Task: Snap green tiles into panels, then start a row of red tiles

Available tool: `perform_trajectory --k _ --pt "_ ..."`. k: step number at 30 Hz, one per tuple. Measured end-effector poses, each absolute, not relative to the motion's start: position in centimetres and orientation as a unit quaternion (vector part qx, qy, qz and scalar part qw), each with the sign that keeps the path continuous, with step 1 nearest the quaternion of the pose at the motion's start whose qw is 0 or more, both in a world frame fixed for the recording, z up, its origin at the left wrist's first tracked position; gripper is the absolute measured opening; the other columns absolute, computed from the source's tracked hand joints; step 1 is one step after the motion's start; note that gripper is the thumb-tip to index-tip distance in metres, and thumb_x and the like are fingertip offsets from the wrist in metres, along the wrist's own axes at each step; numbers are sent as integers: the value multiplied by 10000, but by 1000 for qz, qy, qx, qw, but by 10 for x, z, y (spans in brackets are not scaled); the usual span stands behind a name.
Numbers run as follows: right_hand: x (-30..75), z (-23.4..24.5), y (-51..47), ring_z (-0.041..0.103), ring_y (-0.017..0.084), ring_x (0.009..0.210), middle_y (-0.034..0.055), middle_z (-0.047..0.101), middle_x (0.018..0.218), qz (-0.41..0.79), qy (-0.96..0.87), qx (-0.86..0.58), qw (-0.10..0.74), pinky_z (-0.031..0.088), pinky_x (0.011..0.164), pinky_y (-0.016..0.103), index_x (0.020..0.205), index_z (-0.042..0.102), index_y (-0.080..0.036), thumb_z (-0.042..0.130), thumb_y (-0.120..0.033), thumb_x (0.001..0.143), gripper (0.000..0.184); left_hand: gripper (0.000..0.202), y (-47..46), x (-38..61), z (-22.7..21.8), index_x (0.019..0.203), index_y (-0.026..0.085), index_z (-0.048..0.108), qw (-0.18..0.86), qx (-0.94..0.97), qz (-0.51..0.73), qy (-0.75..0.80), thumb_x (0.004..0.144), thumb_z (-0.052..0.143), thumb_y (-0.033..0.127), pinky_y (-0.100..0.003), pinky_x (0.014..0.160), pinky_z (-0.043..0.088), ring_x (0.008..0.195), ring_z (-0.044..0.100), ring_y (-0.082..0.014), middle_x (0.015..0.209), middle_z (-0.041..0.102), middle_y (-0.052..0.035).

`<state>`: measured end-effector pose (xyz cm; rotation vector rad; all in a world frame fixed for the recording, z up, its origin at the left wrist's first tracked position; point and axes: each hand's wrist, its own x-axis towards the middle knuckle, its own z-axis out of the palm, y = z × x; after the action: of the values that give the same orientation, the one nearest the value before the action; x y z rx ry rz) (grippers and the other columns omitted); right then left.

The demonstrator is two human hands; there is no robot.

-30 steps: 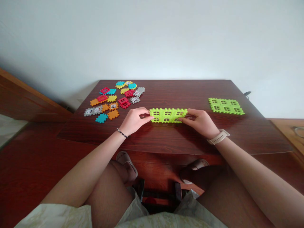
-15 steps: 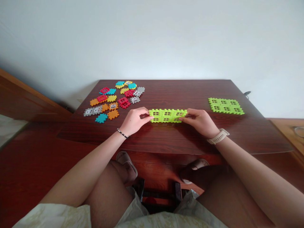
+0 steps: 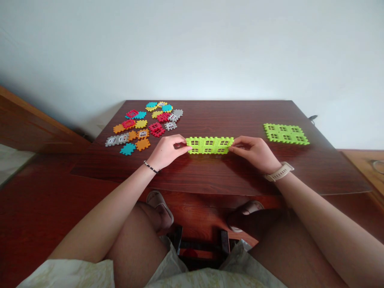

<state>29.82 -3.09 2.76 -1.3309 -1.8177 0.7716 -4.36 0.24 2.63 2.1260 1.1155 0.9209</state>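
Note:
Over the middle of the table, a lime-green panel (image 3: 209, 145) of interlocking window tiles, two rows of three, is held with its face toward me. My left hand (image 3: 168, 151) pinches its left edge between thumb and fingers. At the right edge, my right hand (image 3: 253, 152) is closed in the same way, thumb in front and fingers behind. The fingertips behind the panel are partly hidden. A second lime-green panel (image 3: 286, 134) with the same window pattern lies flat on the table to the right of my right hand.
Loose puzzle tiles in several colours lie at the table's left, among them a blue tile (image 3: 128, 149), an orange tile (image 3: 143, 144) and a red tile (image 3: 157, 129). The dark wooden table (image 3: 216, 114) meets a pale wall (image 3: 192, 52) at the back.
The held panel has shifted slightly left with my left hand. My right thumb has slid outward from the panel's front to its right edge.

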Motion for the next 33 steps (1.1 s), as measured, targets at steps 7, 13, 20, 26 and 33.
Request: perform_trajectory --k 7,13,20,26,33 --pt "294 25 -33 737 252 778 76 793 862 330 -698 -505 385 593 762 374 850 766 -215 833 -720 838 510 255 0 -41 27 812 185 723 277 794 346 416 939 783 398 -291 755 487 796 654 -182 873 740 -33" --pt "293 25 -34 740 254 778 73 791 846 318 -700 -513 381 588 753 369 847 763 -217 813 -710 858 496 255 -1 -39 28 795 185 713 286 794 345 411 934 776 389 -297 755 461 788 627 -178 857 718 -27" --pt "293 19 -33 755 257 796 64 799 866 283 -718 -514 374 578 766 372 886 733 -225 781 -614 917 393 256 -1 -37 26 806 188 719 297 788 343 416 931 763 407 -300 760 470 785 627 -181 855 718 -28" --pt "286 22 -35 749 247 791 52 813 892 278 -745 -491 357 579 761 362 890 770 -229 767 -523 949 300 255 -8 -24 23 967 193 788 334 761 338 441 911 783 441 -315 796 530 864 728 -223 972 813 -49" --pt "284 18 -34 769 288 857 80 840 980 287 -751 -472 362 597 817 413 936 813 -222 752 -521 976 308 310 -7 -17 14 981 183 819 376 742 345 435 906 810 483 -383 941 600 984 796 -276 1097 843 -83"
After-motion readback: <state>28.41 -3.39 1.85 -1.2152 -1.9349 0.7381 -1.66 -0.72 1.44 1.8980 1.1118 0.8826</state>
